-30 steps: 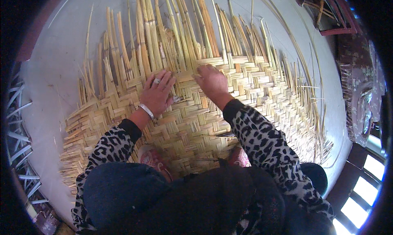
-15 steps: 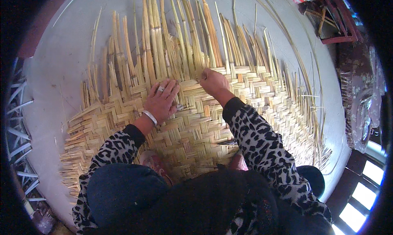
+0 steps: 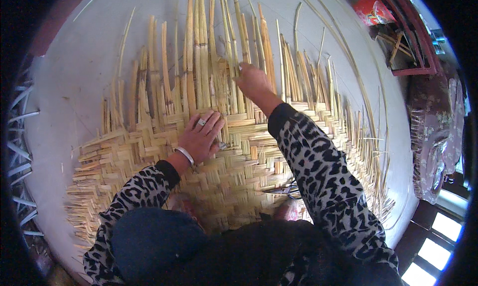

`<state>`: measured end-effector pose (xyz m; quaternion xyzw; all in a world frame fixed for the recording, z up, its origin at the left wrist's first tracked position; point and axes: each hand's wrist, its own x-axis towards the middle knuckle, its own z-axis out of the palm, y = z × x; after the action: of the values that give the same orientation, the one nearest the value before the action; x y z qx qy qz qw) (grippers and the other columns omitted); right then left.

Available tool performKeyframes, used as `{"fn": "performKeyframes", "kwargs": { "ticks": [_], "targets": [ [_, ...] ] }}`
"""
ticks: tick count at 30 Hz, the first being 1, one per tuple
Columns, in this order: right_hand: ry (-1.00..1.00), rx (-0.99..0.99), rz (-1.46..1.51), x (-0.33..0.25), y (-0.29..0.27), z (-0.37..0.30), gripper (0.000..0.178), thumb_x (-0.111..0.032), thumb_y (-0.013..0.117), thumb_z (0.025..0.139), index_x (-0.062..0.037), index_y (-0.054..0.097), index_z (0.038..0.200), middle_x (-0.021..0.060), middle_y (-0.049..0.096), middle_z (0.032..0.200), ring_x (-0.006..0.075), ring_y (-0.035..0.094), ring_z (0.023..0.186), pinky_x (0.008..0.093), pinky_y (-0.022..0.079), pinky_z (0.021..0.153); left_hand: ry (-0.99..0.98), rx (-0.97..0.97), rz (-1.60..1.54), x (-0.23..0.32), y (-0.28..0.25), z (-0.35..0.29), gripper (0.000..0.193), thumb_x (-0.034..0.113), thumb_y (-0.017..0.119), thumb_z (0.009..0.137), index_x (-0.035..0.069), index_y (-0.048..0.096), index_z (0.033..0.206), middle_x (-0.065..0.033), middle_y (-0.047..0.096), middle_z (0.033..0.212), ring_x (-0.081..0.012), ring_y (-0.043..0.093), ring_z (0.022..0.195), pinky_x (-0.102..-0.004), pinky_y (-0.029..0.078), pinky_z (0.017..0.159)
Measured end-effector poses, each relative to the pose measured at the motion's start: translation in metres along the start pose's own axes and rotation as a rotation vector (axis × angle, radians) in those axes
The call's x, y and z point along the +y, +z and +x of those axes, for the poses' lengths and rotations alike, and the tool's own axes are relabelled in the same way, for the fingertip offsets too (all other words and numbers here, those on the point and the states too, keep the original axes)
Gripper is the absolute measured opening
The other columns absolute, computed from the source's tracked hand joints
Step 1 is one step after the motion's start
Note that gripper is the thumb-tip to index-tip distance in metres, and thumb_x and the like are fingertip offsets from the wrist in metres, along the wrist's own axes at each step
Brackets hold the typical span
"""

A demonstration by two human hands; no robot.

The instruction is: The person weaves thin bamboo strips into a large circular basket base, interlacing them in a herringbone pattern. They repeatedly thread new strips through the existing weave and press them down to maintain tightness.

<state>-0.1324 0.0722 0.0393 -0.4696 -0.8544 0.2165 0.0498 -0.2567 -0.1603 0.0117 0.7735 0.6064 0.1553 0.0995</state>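
A large mat [image 3: 239, 161] of pale yellow split reeds in a zigzag weave lies on the floor. My left hand [image 3: 201, 136] rests flat on it, just below the far woven edge, fingers stretched out, with a ring and a silver bracelet. By its thumb is a small shiny thing, too small to name. Beyond that edge, loose reed strips [image 3: 201, 62] of uneven length point away from me. Among them my right hand [image 3: 255, 84] is closed, seemingly pinching a reed strip; its fingertips are partly hidden.
A dark tool [image 3: 281, 190], possibly scissors, lies on the mat near my right forearm. Long thin reeds [image 3: 343, 42] curve across the grey floor at right. A dark red frame [image 3: 418, 37] and patterned cloth [image 3: 433, 121] stand at far right; white metal bars [image 3: 22, 151] are at left.
My right hand has moved from the woven edge farther away, up among the loose strips. My left hand stays flat at about the same place on the mat. The view has shifted slightly.
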Motion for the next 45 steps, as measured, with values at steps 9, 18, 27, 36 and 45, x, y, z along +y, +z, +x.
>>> {"fn": "performKeyframes", "kwargs": {
  "ticks": [9,18,27,36,45],
  "targets": [
    [0.139,-0.091,0.201,0.02,0.01,0.068,0.044,-0.037,0.074,0.073,-0.0042,0.07,0.102,0.0161,0.071,0.095,0.0317,0.069,0.09,0.0411,0.054,0.081,-0.037,-0.047,-0.054,0.0,-0.003,0.001,0.075,0.033,0.068,0.076,0.01,0.041,0.143,-0.0089,0.036,0.15,-0.0268,0.03,0.142,-0.0477,0.019,0.117],
    [0.037,-0.362,0.294,0.038,0.012,0.039,0.041,-0.034,0.072,0.072,-0.0006,0.068,0.096,0.0182,0.069,0.08,0.0308,0.07,0.077,0.0409,0.057,0.072,-0.027,-0.028,-0.068,-0.002,-0.003,0.001,0.079,0.029,0.071,0.073,0.01,0.041,0.143,-0.0102,0.036,0.149,-0.0289,0.029,0.142,-0.0468,0.019,0.118],
    [0.12,-0.378,0.456,0.02,-0.015,0.019,0.038,-0.021,0.07,0.074,0.0003,0.063,0.105,0.0165,0.068,0.076,0.0262,0.069,0.067,0.0365,0.057,0.061,-0.025,0.019,-0.07,-0.001,-0.005,0.001,0.073,0.029,0.071,0.075,0.011,0.045,0.141,-0.0078,0.039,0.147,-0.0265,0.031,0.141,-0.0459,0.021,0.117],
    [-0.315,-0.236,0.328,0.025,0.002,0.015,0.037,-0.024,0.062,0.079,-0.0071,0.06,0.112,0.0184,0.07,0.09,0.0401,0.066,0.085,0.0464,0.054,0.076,-0.034,0.037,-0.078,-0.001,-0.002,0.0,0.078,0.025,0.072,0.068,0.01,0.045,0.14,-0.0084,0.04,0.147,-0.0269,0.034,0.139,-0.0452,0.023,0.116],
    [-0.293,-0.103,0.199,0.024,0.003,0.001,0.03,-0.031,0.061,0.087,-0.0132,0.061,0.111,0.0171,0.069,0.09,0.0406,0.065,0.085,0.0475,0.053,0.073,-0.024,0.026,-0.048,0.0,-0.003,0.0,0.077,0.026,0.073,0.069,0.01,0.045,0.139,-0.0088,0.04,0.147,-0.0268,0.034,0.139,-0.0456,0.023,0.116]
  ]
}}
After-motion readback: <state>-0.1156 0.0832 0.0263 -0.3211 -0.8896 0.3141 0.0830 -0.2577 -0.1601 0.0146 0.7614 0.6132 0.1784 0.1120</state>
